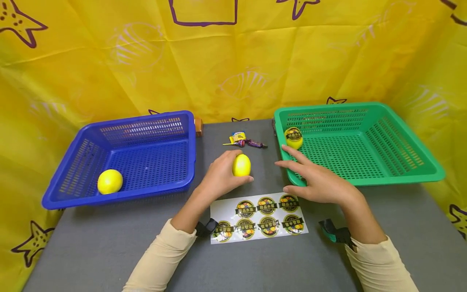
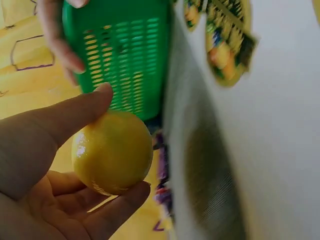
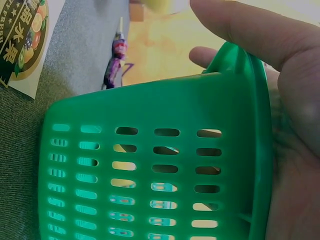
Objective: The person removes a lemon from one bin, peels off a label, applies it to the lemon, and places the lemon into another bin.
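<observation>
My left hand (image 1: 220, 172) grips a yellow lemon (image 1: 241, 165) between thumb and fingers, above the middle of the table. In the left wrist view, the thumb lies along one side of the lemon (image 2: 114, 155) and fingertips press the other. My right hand (image 1: 321, 180) hovers at the left end of the green basket (image 1: 401, 178), fingers spread and holding nothing. Inside that basket's left end lies a lemon (image 1: 294, 143) bearing a round black-and-gold sticker (image 1: 293, 134). A white sheet of round stickers (image 1: 224, 207) lies on the table below the hands.
To the left stands a blue basket (image 1: 191, 162) with another lemon (image 1: 110, 181) inside. Wrapped sweets (image 1: 238, 137), including a lollipop (image 1: 240, 143), lie on the grey table (image 1: 251, 267) between the baskets. A yellow patterned cloth (image 1: 219, 52) hangs behind.
</observation>
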`<state>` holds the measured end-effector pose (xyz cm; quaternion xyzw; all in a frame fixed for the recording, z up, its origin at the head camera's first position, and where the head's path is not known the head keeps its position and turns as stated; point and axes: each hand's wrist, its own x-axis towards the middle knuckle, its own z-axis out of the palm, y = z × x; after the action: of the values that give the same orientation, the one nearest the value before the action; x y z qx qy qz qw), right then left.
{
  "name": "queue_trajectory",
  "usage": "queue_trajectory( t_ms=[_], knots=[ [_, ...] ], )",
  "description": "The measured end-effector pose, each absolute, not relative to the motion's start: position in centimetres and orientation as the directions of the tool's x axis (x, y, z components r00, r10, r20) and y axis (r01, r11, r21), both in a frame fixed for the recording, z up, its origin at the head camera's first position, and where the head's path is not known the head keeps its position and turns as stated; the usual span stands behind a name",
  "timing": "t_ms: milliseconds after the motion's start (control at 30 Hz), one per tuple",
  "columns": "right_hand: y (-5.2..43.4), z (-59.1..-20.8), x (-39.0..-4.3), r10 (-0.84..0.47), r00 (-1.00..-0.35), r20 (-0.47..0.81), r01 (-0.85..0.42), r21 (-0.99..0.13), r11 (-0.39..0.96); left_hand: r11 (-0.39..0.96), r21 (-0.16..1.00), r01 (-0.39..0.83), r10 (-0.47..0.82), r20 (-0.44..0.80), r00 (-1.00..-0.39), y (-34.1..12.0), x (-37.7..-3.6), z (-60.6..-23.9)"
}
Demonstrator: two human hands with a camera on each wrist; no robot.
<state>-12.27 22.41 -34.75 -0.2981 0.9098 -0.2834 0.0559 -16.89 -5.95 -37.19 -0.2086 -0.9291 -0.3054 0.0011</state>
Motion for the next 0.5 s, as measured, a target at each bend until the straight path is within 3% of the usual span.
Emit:
queue_trajectory(
  t_ms=[233,500],
  knots=[
    [22.1,-34.8,-12.3,-0.576,-0.815,0.069,-0.514,-0.544,0.663,0.795,0.516,0.319,0.361,0.019,-0.932,-4.7,-17.4,-39.7],
    [22.2,-34.8,-12.3,-0.566,-0.821,0.07,-0.508,-0.541,0.67,0.79,0.543,0.285,0.357,-0.028,-0.934,-5.0,-17.2,-39.3]
  ],
)
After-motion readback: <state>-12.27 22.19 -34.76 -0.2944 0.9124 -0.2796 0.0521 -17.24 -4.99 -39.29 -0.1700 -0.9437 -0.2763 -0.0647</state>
